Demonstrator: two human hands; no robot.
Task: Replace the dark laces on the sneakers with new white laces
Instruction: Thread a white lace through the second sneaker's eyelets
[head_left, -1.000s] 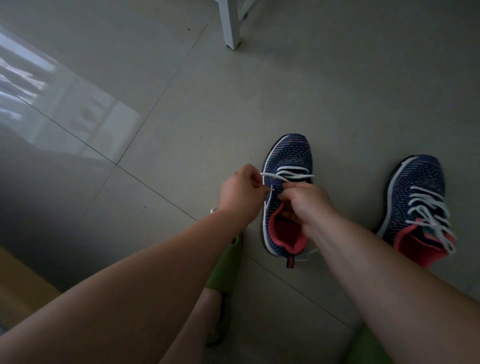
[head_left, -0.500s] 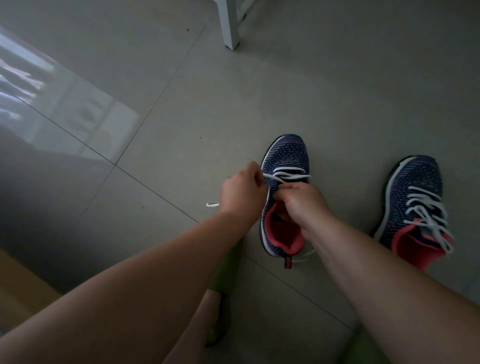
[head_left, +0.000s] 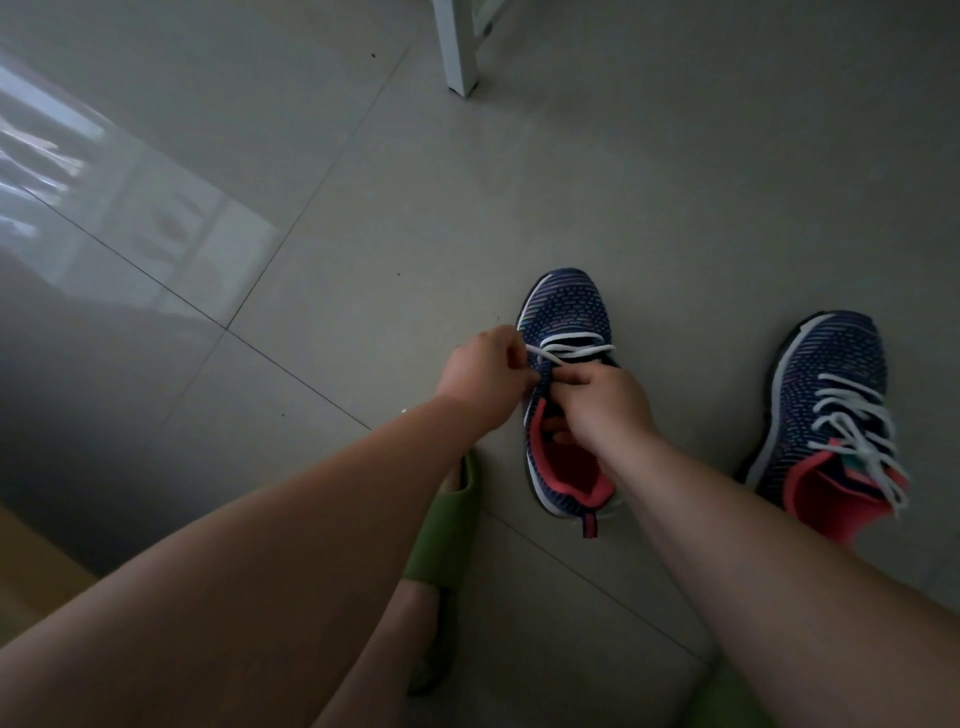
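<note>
From the head view, the left hand (head_left: 480, 375) pinches the white lace (head_left: 569, 352) at the left edge of the near sneaker (head_left: 563, 395), fingers curled tight on it, while the right hand (head_left: 602, 397) is bunched over the tongue area with its fingers curled onto the lace or the eyelet row; exactly what it pinches is hidden under the knuckles. Only the two rows nearest the toe are threaded, so this shoe looks early in its lacing, whereas the second sneaker (head_left: 831, 410), well apart to the right on the floor (head_left: 519, 182), already carries a full criss-cross of white lace. The likely trouble is uneven pulling: tugging one end hard could drag the other tip back through its eyelet, and the light shoe, held only by fingertips, could skid on the glossy tile. A missed eyelet or a twisted span would also be easy in this dim light. The sneaker upper is a dark blue knit with fine striped texture, soft and yielding, with a coral padded lining and a white sole edge; the lace is flat, woven and limp. A green slipper (head_left: 447, 525) with a smooth, rubbery look sits near the heel, below the left forearm.
</note>
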